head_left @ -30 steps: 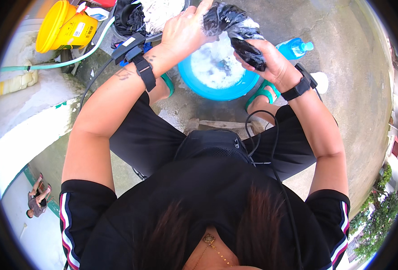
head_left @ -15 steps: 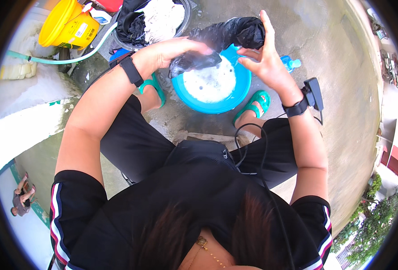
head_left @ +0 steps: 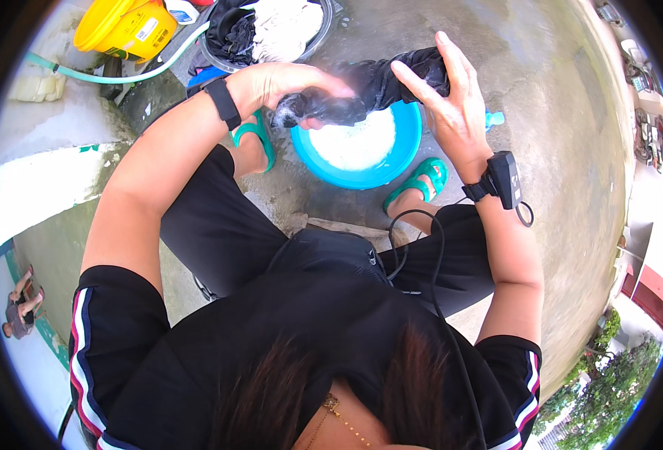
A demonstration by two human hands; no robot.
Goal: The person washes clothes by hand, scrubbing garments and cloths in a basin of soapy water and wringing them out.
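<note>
- The left hand (head_left: 290, 81) of the person is closed on one end of the black cloth (head_left: 384, 84); its fingers are blurred, so how tightly they press cannot be told.
- The right hand (head_left: 455, 109) is open, with the thumb well apart from the fingers, and the other end of the cloth lies against it, between thumb and fingers.
- The black cloth is wet, twisted lengthwise and stretched between both hands, over the far edge of the blue basin (head_left: 358, 180); some suds are on its left end.
- The basin stands on the concrete ground (head_left: 549, 97) and contains white foam (head_left: 354, 146).
- The basin is between the two feet of the person, which wear green sandals (head_left: 430, 174).
- Beyond the left hand there is a round tub (head_left: 330, 19), in which a white cloth (head_left: 286, 31) lies beside dark clothes (head_left: 230, 37).
- Farther to the left are a yellow bucket (head_left: 133, 31) and a pale green hose (head_left: 125, 78).
- A blue bottle (head_left: 494, 119) is partly hidden behind the right hand.
</note>
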